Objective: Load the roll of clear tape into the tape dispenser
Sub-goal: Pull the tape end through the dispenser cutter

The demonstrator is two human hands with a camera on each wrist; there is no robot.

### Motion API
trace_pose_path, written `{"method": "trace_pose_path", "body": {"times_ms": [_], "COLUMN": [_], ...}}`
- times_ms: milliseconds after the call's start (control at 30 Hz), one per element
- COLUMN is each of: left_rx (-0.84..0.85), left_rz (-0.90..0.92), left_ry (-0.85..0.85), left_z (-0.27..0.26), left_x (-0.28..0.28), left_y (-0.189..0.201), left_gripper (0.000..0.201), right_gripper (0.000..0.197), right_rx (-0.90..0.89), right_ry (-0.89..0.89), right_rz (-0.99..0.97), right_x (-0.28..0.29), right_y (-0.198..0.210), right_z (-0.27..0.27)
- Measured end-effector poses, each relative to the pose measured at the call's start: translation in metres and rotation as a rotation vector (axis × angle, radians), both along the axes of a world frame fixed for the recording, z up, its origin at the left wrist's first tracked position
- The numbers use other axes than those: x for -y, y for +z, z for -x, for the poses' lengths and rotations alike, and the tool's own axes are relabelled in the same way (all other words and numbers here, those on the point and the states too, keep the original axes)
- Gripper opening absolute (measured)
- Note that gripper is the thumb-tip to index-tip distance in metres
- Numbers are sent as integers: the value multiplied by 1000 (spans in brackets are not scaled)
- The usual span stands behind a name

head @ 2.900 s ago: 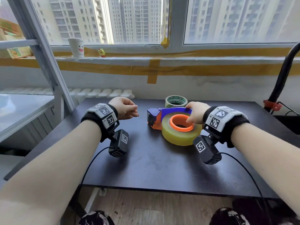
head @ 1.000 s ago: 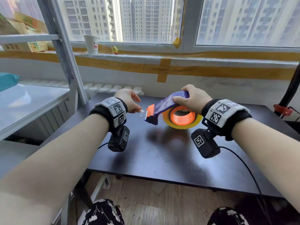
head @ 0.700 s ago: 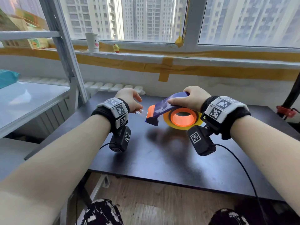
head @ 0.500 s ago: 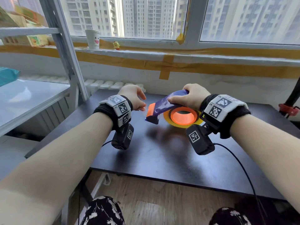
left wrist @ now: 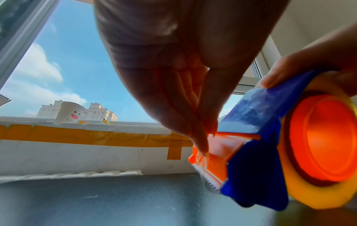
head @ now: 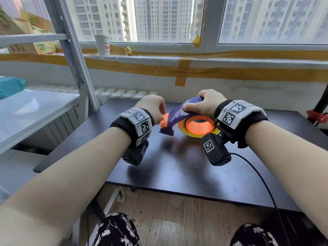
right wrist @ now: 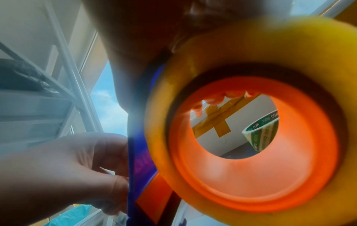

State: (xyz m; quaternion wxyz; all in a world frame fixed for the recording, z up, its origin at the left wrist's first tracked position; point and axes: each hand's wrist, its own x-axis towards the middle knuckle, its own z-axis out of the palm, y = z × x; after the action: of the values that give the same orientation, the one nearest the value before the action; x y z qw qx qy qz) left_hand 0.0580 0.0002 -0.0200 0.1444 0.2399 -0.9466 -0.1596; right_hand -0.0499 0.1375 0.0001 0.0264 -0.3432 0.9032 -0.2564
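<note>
A blue tape dispenser (head: 174,115) with an orange hub (head: 198,125) is held tilted above the black table. The yellowish clear roll of tape (head: 191,135) sits on that hub. My right hand (head: 195,103) grips the blue handle from above. My left hand (head: 160,118) is at the orange front end. In the left wrist view its thumb and forefinger (left wrist: 201,137) pinch a thin clear tape end on the orange plate, just above the toothed blade (left wrist: 208,183). The right wrist view looks through the hub (right wrist: 251,183), ringed by the roll (right wrist: 251,45).
The black table (head: 177,174) has a wall and windowsill behind it. A second, green-printed tape roll (right wrist: 260,134) stands on the table behind the dispenser. A paper cup (head: 102,44) stands on the sill. A metal shelf (head: 35,110) is left, a black stand with a red clamp (head: 317,116) right.
My right hand has lifted the dispenser off the table and tilted it. My left hand has moved right, up to the orange front end, and its fingers have closed there.
</note>
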Motion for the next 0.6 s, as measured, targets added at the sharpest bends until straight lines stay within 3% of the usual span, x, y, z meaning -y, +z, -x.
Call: {"method": "trace_pose_path", "body": {"times_ms": [167, 333, 467, 600], "left_rx": [4, -141, -231, -233], "left_rz": [6, -218, -222, -355], "left_ry": [15, -5, -50, -22], "left_z": [-5, -5, -11, -23], "left_x": [-2, -13, -19, -18], "left_y": [-4, 5, 27, 30], "left_gripper": [13, 24, 19, 19], "right_gripper": [36, 37, 38, 40], "right_rx": [-28, -75, -75, -79], "right_ry": [14, 25, 41, 21], "right_rz": [9, -8, -28, -2], "right_x": [0, 5, 4, -11], "right_y": [-1, -7, -7, -5], "right_z": [-4, -8, -15, -19]}}
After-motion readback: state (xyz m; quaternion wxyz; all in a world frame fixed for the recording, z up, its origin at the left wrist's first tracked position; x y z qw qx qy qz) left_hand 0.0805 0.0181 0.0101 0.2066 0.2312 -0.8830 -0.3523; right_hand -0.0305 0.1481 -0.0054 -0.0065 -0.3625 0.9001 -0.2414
